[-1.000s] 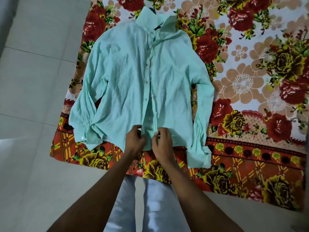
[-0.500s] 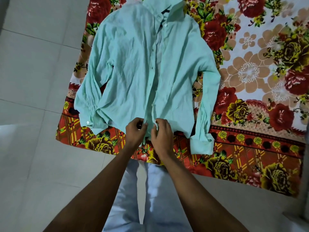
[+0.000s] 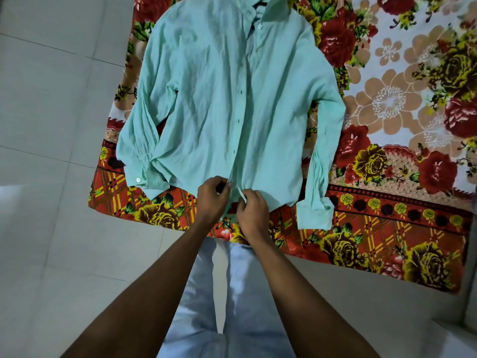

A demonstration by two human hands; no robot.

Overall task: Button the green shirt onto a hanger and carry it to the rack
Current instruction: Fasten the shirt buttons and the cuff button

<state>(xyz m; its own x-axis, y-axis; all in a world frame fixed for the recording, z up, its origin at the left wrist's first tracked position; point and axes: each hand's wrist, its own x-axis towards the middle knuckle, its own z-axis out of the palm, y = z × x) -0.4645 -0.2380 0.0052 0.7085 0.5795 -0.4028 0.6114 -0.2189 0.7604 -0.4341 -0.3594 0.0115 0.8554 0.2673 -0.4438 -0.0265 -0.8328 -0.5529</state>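
A pale tiled floor fills the left of the head view, meeting the edge of a floral bedsheet patterned with red roses, yellow blooms and a plaid border. The green shirt lies flat and face up on that sheet, collar toward the top of the frame and hem toward the person, its front closed along most of the button line. Its left-hand sleeve bends down beside the body, a white cuff button showing near the sheet's edge. At the bottom of the placket, the left hand pinches the hem edge of one front panel, its grip narrow and closed on the cloth. Just beside it, nearly touching, the right hand holds the edge of the other panel between thumb and fingers, its grip also narrow and closed on the fabric. Whether a button sits between the fingers cannot be told. Both bare forearms reach up from the lower frame, over the person's light trousers. Farther right, the shirt's other sleeve runs straight down, its cuff resting on the plaid border. Large beige flowers cover the sheet at far right.
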